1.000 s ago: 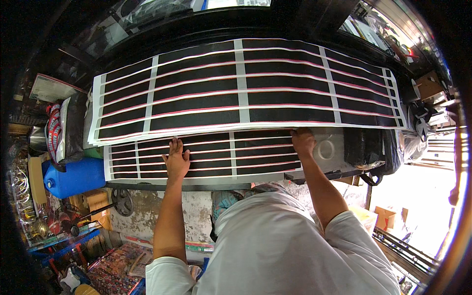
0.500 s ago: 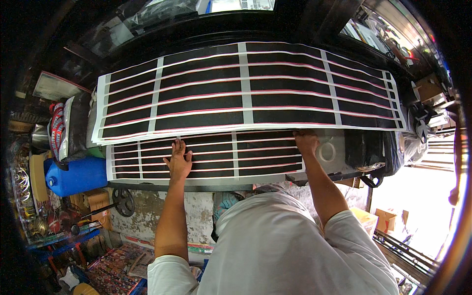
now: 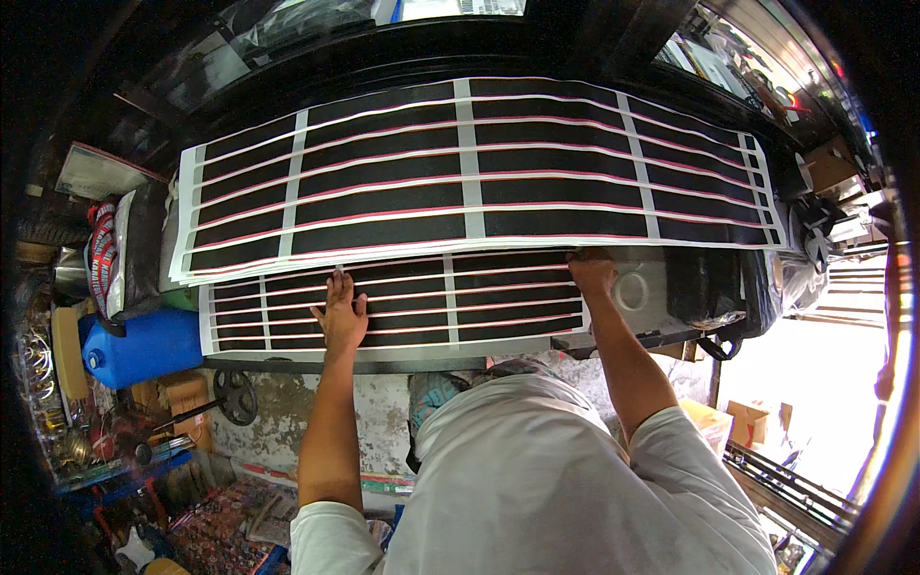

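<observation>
Two layers of black printed sheets with white, grey and red lines lie before me. The large upper stack overlaps the far edge of the smaller lower sheet. My left hand rests on the lower sheet with fingers spread, their tips close to the stack's near edge. At the lower sheet's right end, my right hand is closed, its bent fingers at that sheet's far corner beside the stack's edge. The fingertips are partly hidden there.
A blue jerrycan stands left of the sheets, below a bag with a red printed strap. Black plastic-wrapped goods and a tape roll lie to the right. A black handwheel sits below the table edge.
The whole view has shifted slightly to the left. Both hands keep nearly the same places on the sheets.
</observation>
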Demonstrator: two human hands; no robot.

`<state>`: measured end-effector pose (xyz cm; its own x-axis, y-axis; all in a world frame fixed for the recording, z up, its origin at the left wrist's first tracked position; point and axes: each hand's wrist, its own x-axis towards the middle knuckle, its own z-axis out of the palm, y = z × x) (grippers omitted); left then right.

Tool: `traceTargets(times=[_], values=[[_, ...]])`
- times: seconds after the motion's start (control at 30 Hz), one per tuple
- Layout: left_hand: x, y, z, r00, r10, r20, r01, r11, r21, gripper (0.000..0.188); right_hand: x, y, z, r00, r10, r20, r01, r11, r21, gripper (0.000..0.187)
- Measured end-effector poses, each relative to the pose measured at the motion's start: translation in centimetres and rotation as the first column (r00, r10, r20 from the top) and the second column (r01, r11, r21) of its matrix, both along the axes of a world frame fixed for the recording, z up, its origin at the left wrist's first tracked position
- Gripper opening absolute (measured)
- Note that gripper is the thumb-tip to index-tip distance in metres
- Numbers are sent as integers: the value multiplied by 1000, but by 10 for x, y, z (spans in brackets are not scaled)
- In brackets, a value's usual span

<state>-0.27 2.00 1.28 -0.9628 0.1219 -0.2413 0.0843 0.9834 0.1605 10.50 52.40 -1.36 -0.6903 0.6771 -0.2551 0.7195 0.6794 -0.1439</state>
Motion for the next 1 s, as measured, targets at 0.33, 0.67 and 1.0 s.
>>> traceTargets(times=[0.33,0.67,1.0], values=[[55,39,5,914,-211,-347,279,947,159,56,21,-11,7,811,392,-433,-386,916,106,32],[71,109,2,895,-330,-299,399,892,212,57,4,-154,43,539,639,-549,-762,647,6,44],[66,124,1,896,-345,-280,409,886,217,62,-5,-167,48,602,695,-393,-769,637,-52,49]])
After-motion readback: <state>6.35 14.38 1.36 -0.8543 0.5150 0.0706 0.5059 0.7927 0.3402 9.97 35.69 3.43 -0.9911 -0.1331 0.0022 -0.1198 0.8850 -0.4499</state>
